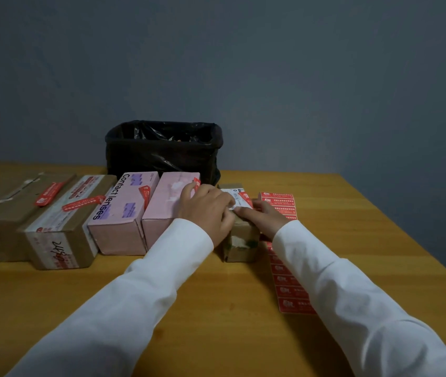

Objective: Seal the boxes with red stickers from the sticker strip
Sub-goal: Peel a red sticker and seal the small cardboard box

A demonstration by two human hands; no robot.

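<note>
Red sticker (245, 199) pressed onto small brown cardboard box (241, 240) at 3 o'clock by flat-fingered left hand (207, 210) & right hand (266, 219), nothing grasped; next: edges smoothed.

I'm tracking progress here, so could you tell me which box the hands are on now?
The small brown box at the right end of the row, beside the sticker strip; both hands rest on it.

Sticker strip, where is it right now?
In the head view the sticker strip lies flat on the table, right of the small brown box, running under the right hand.
</note>
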